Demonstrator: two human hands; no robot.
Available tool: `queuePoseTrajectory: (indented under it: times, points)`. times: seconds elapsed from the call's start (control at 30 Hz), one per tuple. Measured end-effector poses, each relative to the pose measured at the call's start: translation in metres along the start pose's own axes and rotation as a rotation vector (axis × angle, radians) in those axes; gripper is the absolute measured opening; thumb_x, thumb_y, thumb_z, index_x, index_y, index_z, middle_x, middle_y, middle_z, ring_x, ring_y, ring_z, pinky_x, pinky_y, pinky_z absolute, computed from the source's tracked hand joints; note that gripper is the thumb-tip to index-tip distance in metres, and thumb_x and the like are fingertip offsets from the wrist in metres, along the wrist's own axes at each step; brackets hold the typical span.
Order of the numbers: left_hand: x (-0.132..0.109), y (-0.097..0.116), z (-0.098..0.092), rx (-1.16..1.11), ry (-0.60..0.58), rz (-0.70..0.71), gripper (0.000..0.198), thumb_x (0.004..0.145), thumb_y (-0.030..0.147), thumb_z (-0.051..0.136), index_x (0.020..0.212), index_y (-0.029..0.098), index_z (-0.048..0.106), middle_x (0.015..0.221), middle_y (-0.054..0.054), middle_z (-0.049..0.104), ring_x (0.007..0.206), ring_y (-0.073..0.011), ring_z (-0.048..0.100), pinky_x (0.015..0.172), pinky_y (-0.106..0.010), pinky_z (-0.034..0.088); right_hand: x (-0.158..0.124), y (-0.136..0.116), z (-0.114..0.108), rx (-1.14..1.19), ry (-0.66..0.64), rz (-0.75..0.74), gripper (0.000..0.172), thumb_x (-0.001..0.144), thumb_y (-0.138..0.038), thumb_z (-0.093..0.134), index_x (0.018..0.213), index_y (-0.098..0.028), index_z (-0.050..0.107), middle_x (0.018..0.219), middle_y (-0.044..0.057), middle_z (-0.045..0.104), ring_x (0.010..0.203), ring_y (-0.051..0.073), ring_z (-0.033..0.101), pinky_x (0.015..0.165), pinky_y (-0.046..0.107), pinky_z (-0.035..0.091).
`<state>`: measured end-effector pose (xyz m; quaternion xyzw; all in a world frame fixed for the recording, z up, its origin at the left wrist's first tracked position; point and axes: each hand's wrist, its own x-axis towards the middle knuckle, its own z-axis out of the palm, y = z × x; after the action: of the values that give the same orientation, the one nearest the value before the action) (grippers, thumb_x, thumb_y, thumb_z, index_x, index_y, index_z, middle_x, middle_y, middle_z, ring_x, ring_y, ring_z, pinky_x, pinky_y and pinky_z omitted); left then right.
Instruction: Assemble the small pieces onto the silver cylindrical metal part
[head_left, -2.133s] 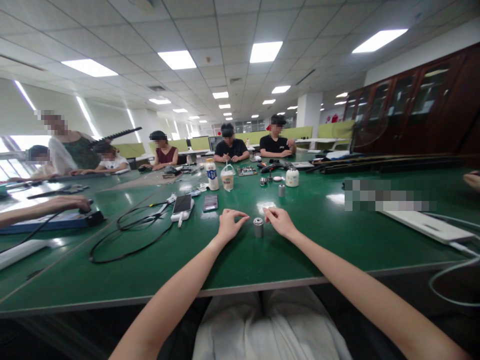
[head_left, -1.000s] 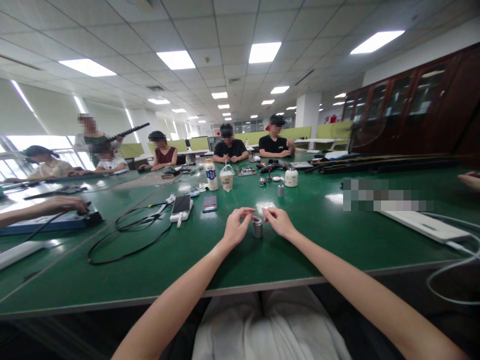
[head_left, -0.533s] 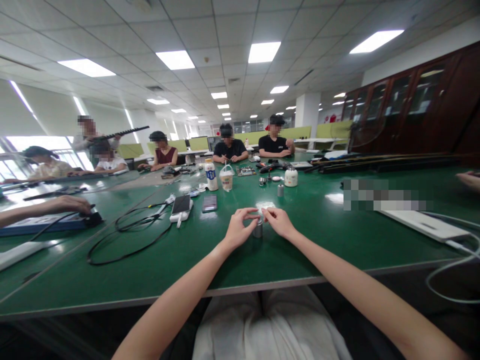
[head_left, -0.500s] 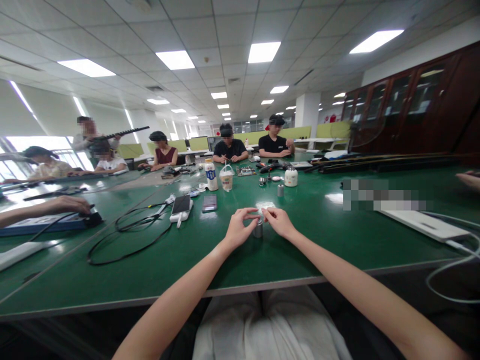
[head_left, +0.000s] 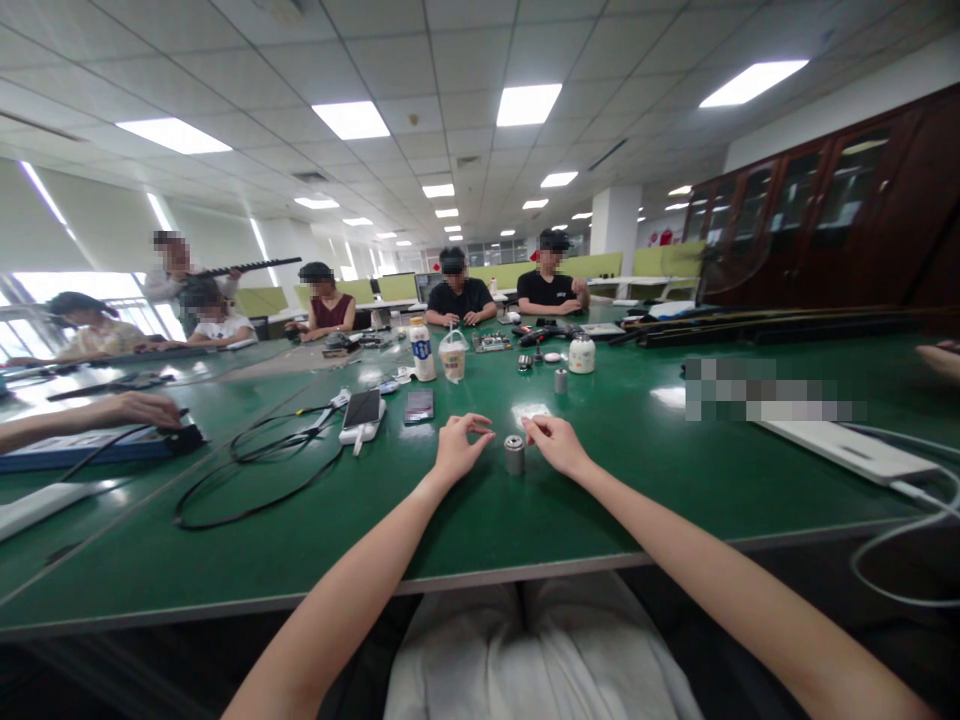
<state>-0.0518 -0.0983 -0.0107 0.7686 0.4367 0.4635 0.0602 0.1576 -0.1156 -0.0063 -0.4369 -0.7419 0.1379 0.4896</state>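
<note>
A small grey metal cylinder (head_left: 514, 455) stands upright on the green table (head_left: 615, 500), between my two hands. My left hand (head_left: 457, 450) rests just left of it with thumb and forefinger pinched together. Anything in the pinch is too small to see. My right hand (head_left: 556, 446) lies just right of the cylinder, fingers curled and fingertips pressed together close to its top. Neither hand touches the cylinder.
A phone on a white power bank (head_left: 364, 411), a second phone (head_left: 421, 405) and a looped black cable (head_left: 255, 470) lie to the left. Behind stand a bottle (head_left: 424, 350), a cup (head_left: 453, 358), a white jar (head_left: 583, 353) and another metal cylinder (head_left: 561, 380). Several people sit around the table; someone's hand (head_left: 139, 408) rests at the left.
My left hand reached over the cylinder's top with a pinch, then drew back to the left. My right hand has stayed beside the cylinder.
</note>
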Motion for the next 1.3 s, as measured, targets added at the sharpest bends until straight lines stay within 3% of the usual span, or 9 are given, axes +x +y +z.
queuePoseTrajectory:
  times: [0.13, 0.23, 0.37, 0.57, 0.7, 1.3]
  points:
    - [-0.001, -0.023, 0.003, 0.041, -0.097, -0.043, 0.014, 0.073, 0.024, 0.077, 0.086, 0.025, 0.071, 0.077, 0.002, 0.078, 0.087, -0.0234, 0.068, 0.089, -0.038, 0.045, 0.0, 0.001, 0.001, -0.002, -0.006, -0.002, 0.048, 0.092, -0.045, 0.043, 0.053, -0.019, 0.056, 0.049, -0.002, 0.051, 0.05, 0.014, 0.047, 0.052, 0.025, 0.032]
    - [-0.001, -0.027, 0.005, 0.045, -0.117, -0.056, 0.013, 0.073, 0.025, 0.076, 0.086, 0.025, 0.072, 0.082, 0.002, 0.078, 0.085, -0.0217, 0.07, 0.088, -0.036, 0.046, 0.0, 0.002, 0.001, -0.01, -0.01, -0.003, 0.048, 0.092, -0.045, 0.042, 0.053, -0.02, 0.055, 0.049, -0.002, 0.051, 0.05, 0.014, 0.047, 0.052, 0.026, 0.031]
    - [-0.001, -0.014, 0.004, 0.037, -0.065, -0.043, 0.012, 0.074, 0.023, 0.076, 0.085, 0.025, 0.072, 0.078, 0.002, 0.078, 0.084, -0.022, 0.069, 0.085, -0.035, 0.047, 0.0, 0.002, 0.001, -0.02, -0.016, -0.002, 0.047, 0.092, -0.045, 0.042, 0.054, -0.02, 0.055, 0.049, -0.001, 0.051, 0.05, 0.014, 0.048, 0.052, 0.026, 0.031]
    - [-0.007, 0.032, 0.001, -0.017, 0.13, 0.022, 0.011, 0.084, 0.029, 0.07, 0.092, 0.022, 0.069, 0.086, -0.002, 0.076, 0.095, -0.0224, 0.063, 0.089, -0.037, 0.045, 0.0, 0.001, 0.001, -0.023, -0.024, -0.005, 0.048, 0.092, -0.046, 0.042, 0.054, -0.019, 0.056, 0.05, -0.001, 0.055, 0.051, 0.014, 0.049, 0.053, 0.025, 0.033]
    - [-0.012, 0.05, 0.004, -0.06, 0.133, 0.072, 0.009, 0.083, 0.026, 0.072, 0.091, 0.023, 0.069, 0.086, -0.001, 0.076, 0.095, -0.0222, 0.062, 0.09, -0.037, 0.044, 0.0, 0.002, 0.001, -0.023, -0.029, -0.012, 0.049, 0.092, -0.047, 0.042, 0.054, -0.019, 0.056, 0.051, -0.001, 0.054, 0.051, 0.014, 0.048, 0.052, 0.025, 0.033]
    - [-0.012, 0.048, 0.01, -0.164, 0.049, 0.096, 0.007, 0.084, 0.025, 0.069, 0.091, 0.022, 0.069, 0.088, -0.003, 0.074, 0.094, -0.0226, 0.065, 0.091, -0.039, 0.046, 0.0, 0.002, 0.001, -0.034, -0.03, -0.017, 0.048, 0.092, -0.046, 0.043, 0.054, -0.019, 0.054, 0.05, -0.001, 0.053, 0.05, 0.013, 0.047, 0.051, 0.025, 0.03]
